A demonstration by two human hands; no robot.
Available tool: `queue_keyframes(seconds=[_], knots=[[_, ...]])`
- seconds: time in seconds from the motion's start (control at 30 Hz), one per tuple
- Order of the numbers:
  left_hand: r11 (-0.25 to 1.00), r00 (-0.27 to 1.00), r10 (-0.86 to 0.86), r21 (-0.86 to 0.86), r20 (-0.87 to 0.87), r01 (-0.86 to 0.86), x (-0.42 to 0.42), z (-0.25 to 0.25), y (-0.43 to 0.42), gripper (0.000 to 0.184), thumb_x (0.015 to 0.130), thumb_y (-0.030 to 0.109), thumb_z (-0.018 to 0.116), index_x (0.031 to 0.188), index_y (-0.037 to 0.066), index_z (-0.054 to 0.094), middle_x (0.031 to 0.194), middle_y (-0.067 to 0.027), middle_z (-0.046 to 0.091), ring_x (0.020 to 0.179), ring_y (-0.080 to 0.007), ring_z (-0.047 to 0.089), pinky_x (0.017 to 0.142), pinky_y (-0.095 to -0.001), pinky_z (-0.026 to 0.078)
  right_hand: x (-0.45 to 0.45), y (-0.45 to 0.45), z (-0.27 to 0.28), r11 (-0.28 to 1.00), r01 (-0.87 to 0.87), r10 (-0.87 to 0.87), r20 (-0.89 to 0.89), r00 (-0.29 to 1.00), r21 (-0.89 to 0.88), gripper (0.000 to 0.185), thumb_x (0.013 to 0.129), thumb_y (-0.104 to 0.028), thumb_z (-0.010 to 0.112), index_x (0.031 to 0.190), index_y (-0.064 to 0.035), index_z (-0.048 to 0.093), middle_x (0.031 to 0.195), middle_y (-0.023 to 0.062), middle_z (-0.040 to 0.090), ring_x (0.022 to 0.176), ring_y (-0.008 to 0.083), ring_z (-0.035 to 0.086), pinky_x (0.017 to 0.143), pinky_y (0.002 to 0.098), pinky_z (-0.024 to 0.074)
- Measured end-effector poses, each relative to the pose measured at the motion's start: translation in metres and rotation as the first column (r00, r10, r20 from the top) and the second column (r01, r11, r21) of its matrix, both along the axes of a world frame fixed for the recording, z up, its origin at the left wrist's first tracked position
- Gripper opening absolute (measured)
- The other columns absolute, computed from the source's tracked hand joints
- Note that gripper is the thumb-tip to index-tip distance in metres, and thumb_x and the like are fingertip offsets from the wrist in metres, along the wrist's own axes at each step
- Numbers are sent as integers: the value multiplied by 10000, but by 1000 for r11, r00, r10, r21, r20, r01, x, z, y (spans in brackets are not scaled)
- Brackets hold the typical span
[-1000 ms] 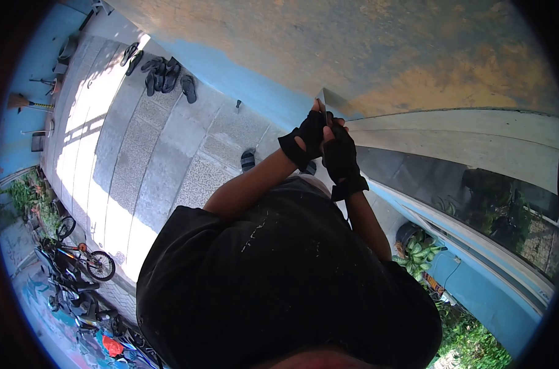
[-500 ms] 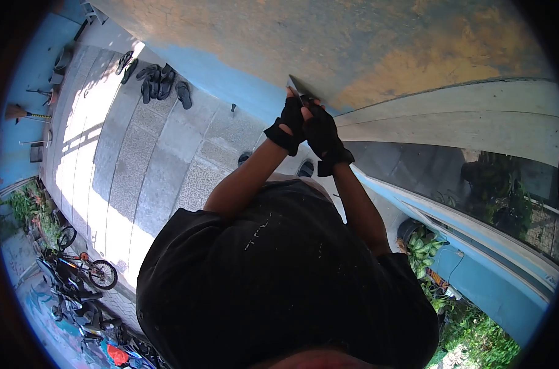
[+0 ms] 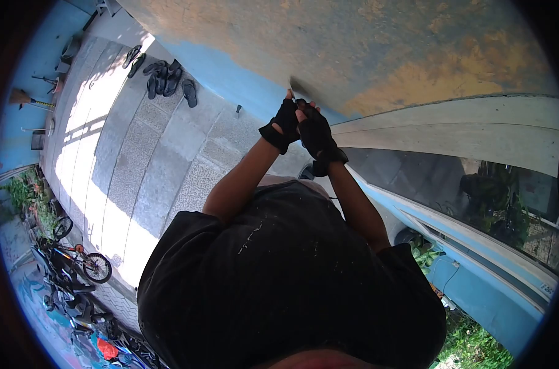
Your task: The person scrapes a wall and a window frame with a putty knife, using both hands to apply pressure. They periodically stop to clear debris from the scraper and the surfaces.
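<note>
Both my hands wear black fingerless gloves and are closed together round a thin flat metal blade [image 3: 293,91]. My left hand [image 3: 285,122] is on the left, its fingertips by the blade's near end. Beside it, my right hand [image 3: 315,128] has its fingers wrapped round the same tool, whose handle is hidden. The blade's edge lies against the wall [image 3: 353,49], which has patchy grey and orange-brown over its upper part and light blue along its lower strip.
Several dark sandals [image 3: 162,79] lie on the paved floor [image 3: 159,129] by the wall. A window frame [image 3: 451,130] is at the right, with a potted plant [image 3: 422,253] below. A bicycle [image 3: 82,261] and motorbikes [image 3: 70,301] stand at the lower left.
Both hands and the blade have moved left along the wall since a second ago. From half a second ago they have shifted only slightly, while the view has tilted a little.
</note>
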State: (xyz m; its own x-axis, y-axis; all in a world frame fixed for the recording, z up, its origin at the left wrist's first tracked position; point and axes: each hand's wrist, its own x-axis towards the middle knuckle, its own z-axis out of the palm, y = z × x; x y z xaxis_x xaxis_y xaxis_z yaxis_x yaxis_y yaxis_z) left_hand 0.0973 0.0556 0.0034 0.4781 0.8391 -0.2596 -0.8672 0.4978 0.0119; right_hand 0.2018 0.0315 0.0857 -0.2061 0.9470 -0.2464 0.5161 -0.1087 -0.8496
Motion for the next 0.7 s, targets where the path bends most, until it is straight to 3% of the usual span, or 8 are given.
queue_keyframes(seconds=[0.1,0.17,0.23,0.3,0.43,0.5,0.57,0.7], knots=[[947,962,-267,199,60,251,1,-10,-15,600,914,611,412,1116,64,553,1311,-117,540,1092,-299,559,979,-476,406,33,-28,35,989,26,-52,-173,984,-148,303,963,-271,512,1193,-83,568,679,40,566,545,130,535,500,261,417],[951,950,-309,-7,-47,309,-13,-2,-27,573,913,591,441,1118,69,556,1309,-123,544,1104,-287,559,913,-451,440,61,-41,44,900,134,-287,-333,898,-414,244,971,-293,500,1067,-71,529,554,-21,433,397,78,393,377,234,317],[959,958,-267,-123,-105,254,-30,0,-36,456,931,516,462,1059,95,578,1209,-108,599,1034,-267,584,813,-410,464,87,-43,40,888,152,-308,-318,896,-433,306,969,-319,513,1120,-54,534,584,-6,459,387,75,365,375,221,285],[908,980,-17,-412,-200,-68,-51,-27,-43,297,939,400,463,986,131,583,1009,-52,639,894,-218,606,712,-375,462,78,-30,30,897,157,-292,-285,913,-414,306,961,-339,527,1079,-57,543,592,3,476,379,75,356,372,229,293],[856,942,86,-460,-323,-236,-93,-38,-46,191,927,307,450,942,161,572,828,10,591,722,-157,561,623,-337,425,-24,18,-22,917,91,-172,-177,969,-388,277,953,-316,513,1074,-79,589,681,66,573,508,126,519,453,302,420],[851,883,125,-408,-452,-329,-105,-21,-49,177,926,298,455,922,168,574,762,29,551,650,-130,506,590,-323,406,-80,39,-99,996,60,-56,54,997,-72,312,931,-321,539,1111,-76,608,840,121,651,739,180,617,651,346,495],[848,865,130,-397,-484,-350,-117,-3,-50,178,925,299,462,910,157,568,747,23,537,627,-131,474,585,-312,401,-116,35,-85,993,50,-52,-14,999,-110,349,910,-330,563,1138,-71,613,976,150,668,891,212,623,793,354,481],[881,820,161,-294,-549,-370,-139,8,-60,157,917,280,495,897,139,562,735,10,536,633,-138,479,578,-311,402,-110,13,-58,985,23,-43,-115,992,-171,380,885,-312,615,1165,-57,593,822,98,661,724,170,607,668,316,483]])
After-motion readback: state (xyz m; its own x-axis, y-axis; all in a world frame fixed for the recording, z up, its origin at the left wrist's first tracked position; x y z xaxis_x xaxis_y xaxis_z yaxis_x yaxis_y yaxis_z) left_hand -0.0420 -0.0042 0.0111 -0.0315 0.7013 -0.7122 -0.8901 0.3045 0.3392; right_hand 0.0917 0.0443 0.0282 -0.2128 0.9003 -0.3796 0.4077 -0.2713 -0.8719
